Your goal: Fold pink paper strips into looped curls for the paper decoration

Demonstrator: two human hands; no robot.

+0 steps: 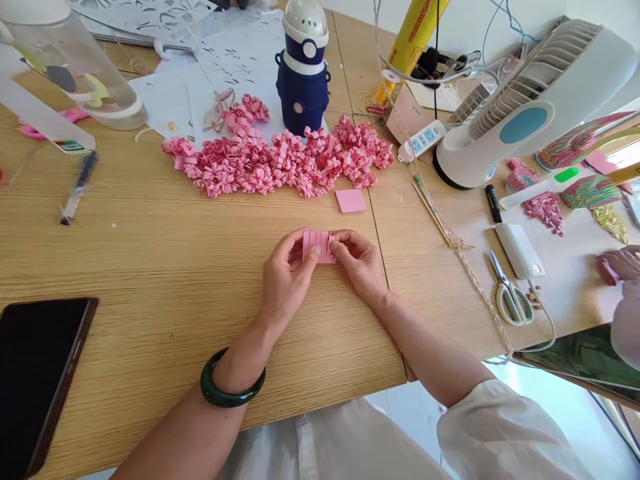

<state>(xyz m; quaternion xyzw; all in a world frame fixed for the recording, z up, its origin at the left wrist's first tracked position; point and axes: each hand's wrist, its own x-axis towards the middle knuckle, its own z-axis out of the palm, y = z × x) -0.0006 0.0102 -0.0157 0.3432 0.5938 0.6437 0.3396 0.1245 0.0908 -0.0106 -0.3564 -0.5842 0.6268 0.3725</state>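
Observation:
Between my two hands is a small piece of pink paper [313,247] with parallel slits that split it into strips. My left hand [286,275] is closed on its left side, thumb across the front. The fingers of my right hand [361,263] pinch the strips at its right end. Just beyond, a pink paper rectangle [351,201] lies flat on the table. Farther back stretches a long heap of curled pink paper flowers [260,163]. A dark green bangle [233,379] circles my left wrist.
A navy bottle [303,93] stands behind the heap. Scissors [511,297], a white power bank [520,250] and a white fan [530,100] are on the right. At left lie a dark tablet [43,373] and a pen [79,187]. Another person's hand [623,262] shows at the right edge.

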